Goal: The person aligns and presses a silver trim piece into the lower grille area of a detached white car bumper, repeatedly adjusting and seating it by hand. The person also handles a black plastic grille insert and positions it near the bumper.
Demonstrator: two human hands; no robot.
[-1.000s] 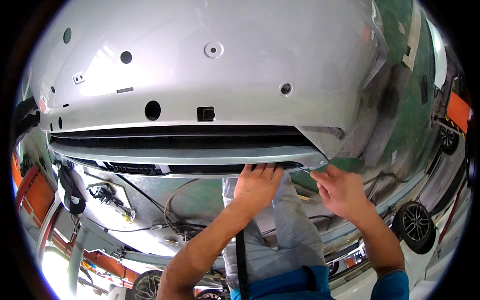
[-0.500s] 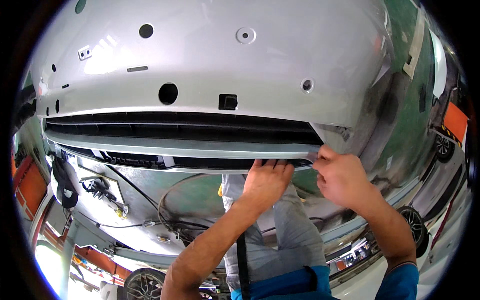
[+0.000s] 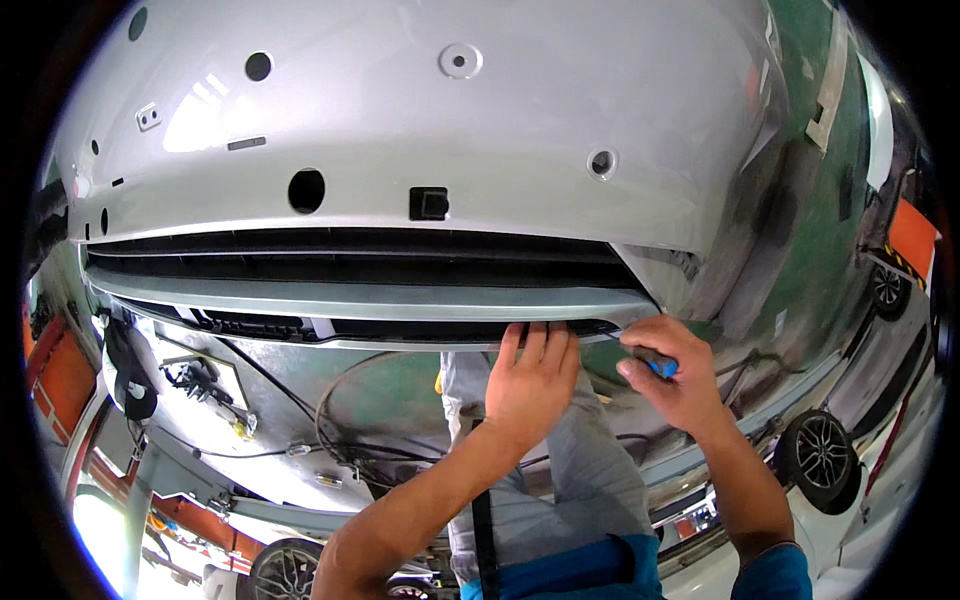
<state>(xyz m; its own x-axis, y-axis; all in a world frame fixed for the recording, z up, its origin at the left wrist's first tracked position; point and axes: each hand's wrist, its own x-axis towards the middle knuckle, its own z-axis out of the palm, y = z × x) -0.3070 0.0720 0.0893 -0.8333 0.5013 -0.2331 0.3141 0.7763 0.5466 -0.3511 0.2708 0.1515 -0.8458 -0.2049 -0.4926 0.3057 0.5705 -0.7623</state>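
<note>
A large silver car bumper (image 3: 400, 130) with round and square holes spans the view. Along its near side runs a black grille opening (image 3: 380, 265) with a grey trim strip (image 3: 400, 298) below it. My right hand (image 3: 685, 375) is closed around the black and blue handle of a screwdriver-like tool (image 3: 655, 361). Its thin shaft points to the right end of the lower black slot; the tip cannot be made out. My left hand (image 3: 533, 385) lies with fingers stretched out and slightly apart, fingertips at the edge of that slot (image 3: 430, 329).
Hoses and cables (image 3: 330, 420) lie on the floor at the left, near a black-and-white cap (image 3: 125, 365). Below stands a grey metal beam (image 3: 190, 480). Car wheels (image 3: 820, 455) show at the right and bottom left. An orange panel (image 3: 912, 240) is at the far right.
My right hand has moved down and away from the trim's end, and the tool's blue handle end now shows. My left hand stays at the slot. The view has shifted slightly.
</note>
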